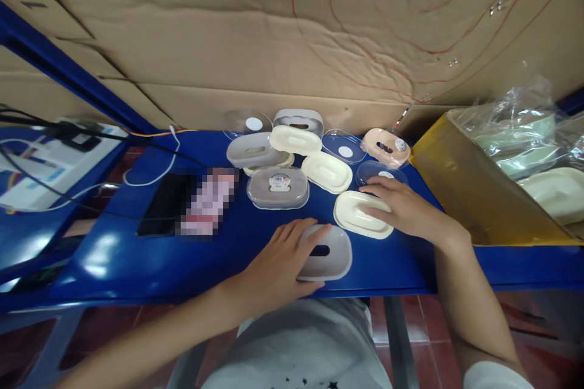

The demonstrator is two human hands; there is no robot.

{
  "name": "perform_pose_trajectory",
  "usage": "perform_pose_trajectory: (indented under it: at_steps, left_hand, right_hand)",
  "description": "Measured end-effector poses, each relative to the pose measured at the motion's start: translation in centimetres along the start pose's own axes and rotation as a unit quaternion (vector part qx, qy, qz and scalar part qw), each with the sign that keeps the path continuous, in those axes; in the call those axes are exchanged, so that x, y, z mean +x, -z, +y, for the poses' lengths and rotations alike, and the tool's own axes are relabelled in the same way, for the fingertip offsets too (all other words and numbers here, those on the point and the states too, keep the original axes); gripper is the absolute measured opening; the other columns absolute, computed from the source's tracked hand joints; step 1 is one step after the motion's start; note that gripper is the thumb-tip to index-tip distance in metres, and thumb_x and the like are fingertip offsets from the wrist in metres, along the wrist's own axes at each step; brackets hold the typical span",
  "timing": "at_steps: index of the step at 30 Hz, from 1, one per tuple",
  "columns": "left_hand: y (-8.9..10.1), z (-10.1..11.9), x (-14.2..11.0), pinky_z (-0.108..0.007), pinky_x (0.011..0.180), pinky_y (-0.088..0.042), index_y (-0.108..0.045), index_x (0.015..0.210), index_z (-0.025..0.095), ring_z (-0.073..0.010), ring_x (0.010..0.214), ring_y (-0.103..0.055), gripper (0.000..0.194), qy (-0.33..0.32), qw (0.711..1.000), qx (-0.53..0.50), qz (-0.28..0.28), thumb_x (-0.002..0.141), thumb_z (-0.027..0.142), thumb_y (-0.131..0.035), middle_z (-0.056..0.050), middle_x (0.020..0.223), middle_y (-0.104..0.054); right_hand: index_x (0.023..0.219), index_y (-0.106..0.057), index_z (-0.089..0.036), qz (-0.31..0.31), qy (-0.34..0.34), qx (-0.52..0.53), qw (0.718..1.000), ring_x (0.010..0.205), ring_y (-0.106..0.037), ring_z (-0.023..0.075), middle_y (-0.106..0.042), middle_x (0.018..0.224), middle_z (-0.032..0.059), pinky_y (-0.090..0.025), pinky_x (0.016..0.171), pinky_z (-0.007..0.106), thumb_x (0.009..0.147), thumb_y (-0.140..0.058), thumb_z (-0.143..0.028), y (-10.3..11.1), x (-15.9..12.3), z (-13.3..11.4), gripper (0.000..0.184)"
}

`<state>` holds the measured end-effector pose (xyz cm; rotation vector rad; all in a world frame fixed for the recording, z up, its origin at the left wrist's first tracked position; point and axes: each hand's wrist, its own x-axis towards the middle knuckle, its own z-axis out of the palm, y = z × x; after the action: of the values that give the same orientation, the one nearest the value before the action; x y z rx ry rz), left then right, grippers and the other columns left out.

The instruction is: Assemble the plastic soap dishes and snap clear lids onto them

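Note:
My left hand [280, 258] is around the left side of a grey oval soap dish [336, 264] with a dark slot, near the table's front edge. Its thumb lies along the near rim, and the other fingers reach over the left and far sides. My right hand [404, 203] grips a cream oval tray [356, 222], thumb on top and fingers at the far right rim. Just behind those fingers lies a clear lid [369, 171] with a white sticker. Another cream tray [326, 173] and a lidded grey soap dish [277, 193] sit farther back.
More grey dishes [249, 151], cream trays [294, 141], a clear lid [340, 141] and a peach dish [385, 149] lie at the back. To the right stands a cardboard box [438, 194] of wrapped dishes. A phone [162, 206], cables and a power strip [27, 176] are left.

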<state>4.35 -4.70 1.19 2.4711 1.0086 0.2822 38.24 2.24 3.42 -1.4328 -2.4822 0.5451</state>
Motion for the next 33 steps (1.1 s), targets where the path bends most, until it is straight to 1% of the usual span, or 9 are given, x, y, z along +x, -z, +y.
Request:
perform_pose_trajectory:
  at_steps: [3, 6, 9, 13, 18, 21, 25, 29, 33]
  left_hand:
    - [0.7, 0.0, 0.8, -0.062, 0.122, -0.05, -0.033, 0.164, 0.028, -0.0404, 0.15, -0.05, 0.101, -0.007, 0.998, -0.027, 0.052, 0.084, 0.039, -0.095, -0.02, 0.162, -0.048]
    - [1.1, 0.1, 2.3, -0.062, 0.124, -0.048, -0.036, 0.161, 0.025, -0.0405, 0.151, -0.049, 0.098, -0.035, 0.994, -0.026, 0.101, 0.085, 0.043, -0.096, -0.021, 0.162, -0.045]
    - [0.7, 0.0, 4.3, -0.063, 0.125, -0.047, -0.042, 0.157, 0.022, -0.0414, 0.152, -0.048, 0.094, -0.06, 0.992, -0.02, 0.108, 0.084, 0.046, -0.096, -0.022, 0.161, -0.045]
    - [-0.6, -0.5, 7.1, -0.064, 0.126, -0.046, -0.051, 0.152, 0.021, -0.0423, 0.153, -0.048, 0.082, -0.095, 0.991, -0.037, 0.089, 0.087, 0.052, -0.092, -0.022, 0.162, -0.045]
    - [-1.8, -1.1, 9.4, -0.063, 0.126, -0.046, -0.06, 0.146, 0.02, -0.0412, 0.154, -0.049, 0.069, -0.14, 0.983, -0.083, 0.086, 0.095, 0.061, -0.082, -0.023, 0.161, -0.047]
    - [-2.1, -1.1, 9.3, -0.064, 0.128, -0.044, -0.061, 0.144, 0.019, -0.0431, 0.157, -0.044, 0.07, -0.144, 0.983, -0.07, 0.095, 0.093, 0.061, -0.083, -0.026, 0.165, -0.043]
    - [-1.8, -1.1, 7.8, -0.066, 0.128, -0.043, -0.055, 0.149, 0.018, -0.0473, 0.161, -0.037, 0.082, -0.147, 0.985, -0.014, 0.09, 0.085, 0.052, -0.093, -0.028, 0.171, -0.033]
    - [-1.3, -1.5, 6.1, -0.063, 0.124, -0.05, -0.055, 0.145, 0.018, -0.0431, 0.153, -0.049, 0.064, -0.15, 0.985, 0.027, 0.079, 0.092, 0.034, -0.086, -0.024, 0.166, -0.042]
    - [-1.1, -2.1, 4.7, -0.062, 0.12, -0.054, -0.057, 0.142, 0.015, -0.0426, 0.148, -0.054, 0.051, -0.154, 0.983, 0.057, 0.083, 0.098, 0.03, -0.078, -0.025, 0.164, -0.045]
  right_hand:
    - [0.142, -0.071, -0.028, -0.021, 0.011, 0.043, 0.999, 0.143, -0.062, 0.0361, -0.067, 0.148, 0.0153, -0.053, 0.118, 0.056, 0.11, -0.054, -0.045, 0.1, -0.2, -0.7, 0.04]
    - [0.148, -0.066, -0.03, -0.032, 0.029, 0.094, 0.995, 0.142, -0.063, 0.0313, -0.066, 0.149, 0.0132, -0.054, 0.119, 0.053, 0.111, -0.048, -0.037, 0.1, 0.1, -1.5, 0.042]
    - [0.156, -0.059, -0.032, -0.032, 0.053, 0.137, 0.989, 0.145, -0.061, 0.0283, -0.064, 0.156, 0.0095, -0.052, 0.122, 0.052, 0.113, -0.044, -0.035, 0.5, 0.4, -1.8, 0.046]
    - [0.158, -0.058, -0.034, -0.02, 0.031, 0.15, 0.988, 0.145, -0.062, 0.0296, -0.065, 0.158, 0.0062, -0.049, 0.125, 0.054, 0.114, -0.045, -0.045, 1.7, 0.1, -1.5, 0.047]
    - [0.154, -0.063, -0.033, -0.095, -0.032, 0.162, 0.982, 0.137, -0.068, 0.0323, -0.07, 0.152, 0.006, -0.054, 0.118, 0.052, 0.108, -0.055, -0.064, 2.6, -1.0, -1.0, 0.057]
    - [0.158, -0.06, -0.032, -0.105, -0.059, 0.146, 0.982, 0.139, -0.066, 0.0348, -0.067, 0.156, 0.0081, -0.053, 0.119, 0.055, 0.101, -0.064, -0.069, 2.2, -1.6, -0.6, 0.068]
    - [0.159, -0.06, -0.031, -0.11, -0.05, 0.117, 0.986, 0.15, -0.056, 0.0405, -0.061, 0.162, 0.0116, -0.045, 0.126, 0.062, 0.09, -0.075, -0.074, 1.2, -1.8, -0.3, 0.083]
    - [0.156, -0.062, -0.031, -0.1, -0.027, 0.104, 0.989, 0.146, -0.059, 0.0401, -0.064, 0.156, 0.0126, -0.047, 0.123, 0.062, 0.093, -0.073, -0.072, 0.5, -1.7, -0.5, 0.076]
    - [0.158, -0.059, -0.032, -0.091, -0.006, 0.104, 0.99, 0.146, -0.059, 0.0374, -0.063, 0.157, 0.0127, -0.048, 0.123, 0.059, 0.096, -0.074, -0.067, -0.1, -1.1, -1.1, 0.072]
